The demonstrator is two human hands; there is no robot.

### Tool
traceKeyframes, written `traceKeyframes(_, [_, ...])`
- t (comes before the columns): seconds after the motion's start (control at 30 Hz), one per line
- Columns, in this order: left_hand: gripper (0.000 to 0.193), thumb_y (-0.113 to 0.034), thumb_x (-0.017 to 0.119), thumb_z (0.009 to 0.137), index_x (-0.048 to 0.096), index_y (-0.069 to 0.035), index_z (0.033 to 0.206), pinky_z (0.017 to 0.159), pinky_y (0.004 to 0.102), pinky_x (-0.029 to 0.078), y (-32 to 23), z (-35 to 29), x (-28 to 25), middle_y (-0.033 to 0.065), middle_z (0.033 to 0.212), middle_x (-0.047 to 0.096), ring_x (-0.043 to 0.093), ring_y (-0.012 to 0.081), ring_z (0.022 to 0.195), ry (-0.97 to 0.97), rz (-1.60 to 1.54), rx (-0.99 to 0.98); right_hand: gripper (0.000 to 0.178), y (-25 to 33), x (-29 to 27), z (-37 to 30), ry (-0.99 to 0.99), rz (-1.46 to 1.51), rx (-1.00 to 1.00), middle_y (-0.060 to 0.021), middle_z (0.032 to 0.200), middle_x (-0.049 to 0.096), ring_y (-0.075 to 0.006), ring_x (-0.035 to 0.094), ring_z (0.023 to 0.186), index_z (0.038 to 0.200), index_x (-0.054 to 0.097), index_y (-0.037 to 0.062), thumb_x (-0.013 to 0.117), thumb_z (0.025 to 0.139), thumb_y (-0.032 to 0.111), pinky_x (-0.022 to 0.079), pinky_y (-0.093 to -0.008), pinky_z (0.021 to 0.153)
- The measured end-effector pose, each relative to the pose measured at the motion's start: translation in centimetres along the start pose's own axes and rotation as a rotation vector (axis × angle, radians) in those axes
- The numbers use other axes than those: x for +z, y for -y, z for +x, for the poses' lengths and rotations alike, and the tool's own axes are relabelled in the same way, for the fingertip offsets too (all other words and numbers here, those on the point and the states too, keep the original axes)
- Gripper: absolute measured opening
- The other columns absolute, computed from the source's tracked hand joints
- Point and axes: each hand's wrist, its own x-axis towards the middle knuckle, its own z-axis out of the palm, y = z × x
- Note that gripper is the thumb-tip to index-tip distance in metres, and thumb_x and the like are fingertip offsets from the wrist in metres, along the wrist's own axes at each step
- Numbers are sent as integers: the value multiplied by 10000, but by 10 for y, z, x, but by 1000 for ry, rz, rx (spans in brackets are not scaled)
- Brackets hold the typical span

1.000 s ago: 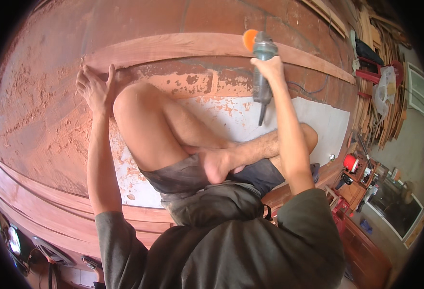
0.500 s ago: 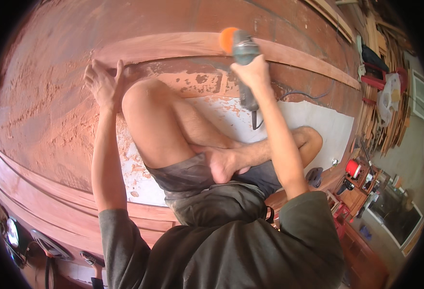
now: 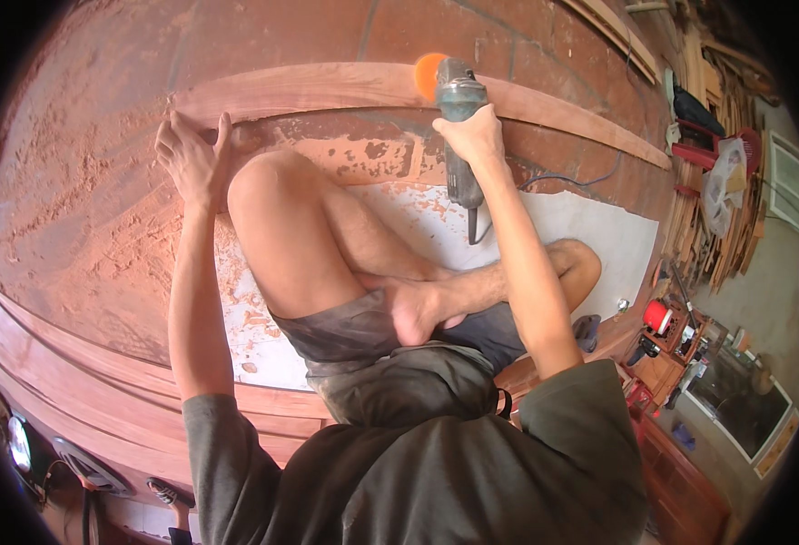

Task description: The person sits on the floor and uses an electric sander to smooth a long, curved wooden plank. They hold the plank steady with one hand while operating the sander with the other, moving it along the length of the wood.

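A long, slightly curved reddish wooden board (image 3: 327, 86) lies across the dusty floor in front of my legs. My right hand (image 3: 474, 136) is closed around the body of a teal and dark angle grinder (image 3: 461, 100). Its orange disc (image 3: 429, 76) is against or just over the board's face, right of its middle; contact cannot be told. At the board's left end, my left hand (image 3: 191, 162) has its thumb and fingers spread, fingertips touching the end and near edge. A power cord (image 3: 475, 232) leaves the grinder's rear.
Reddish sawdust (image 3: 91, 209) coats the tiled floor at left. A white sheet (image 3: 590, 227) lies beneath my crossed legs. More boards (image 3: 82, 372) lie at lower left. Stacked wood strips (image 3: 743, 227), a plastic bag (image 3: 725, 186) and a red spool (image 3: 657, 316) are at right.
The grinder has shifted only slightly and now looks sharper, its body turned a little. My left hand stays at the board's end.
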Motion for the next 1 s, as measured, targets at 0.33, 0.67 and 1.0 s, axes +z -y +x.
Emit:
traceKeyframes(0.33, [935,-658,539,976,339,68,1531,1198,534,262,8,-3,4,266,1474,364,321,430,1405,-54,-27,47,1054,58,23,-49,74,-11,-90,-347,1211,676,-413,699,1131,1477,327,-200,844,691,275,568,-419,991])
traceKeyframes(0.67, [764,-512,501,1019,370,59,1510,1187,539,271,10,0,6,278,1468,376,333,433,1391,-73,-73,44,946,96,35,-41,93,12,-204,-333,1171,691,-412,711,1097,1413,386,-197,835,698,230,580,-424,971])
traceKeyframes(1.0, [706,-423,501,990,371,65,1484,1173,548,286,9,2,6,259,1458,375,338,417,1388,-67,-91,46,794,128,63,-61,137,6,-355,-327,1109,706,-420,715,1063,1291,470,-138,838,706,253,590,-436,930])
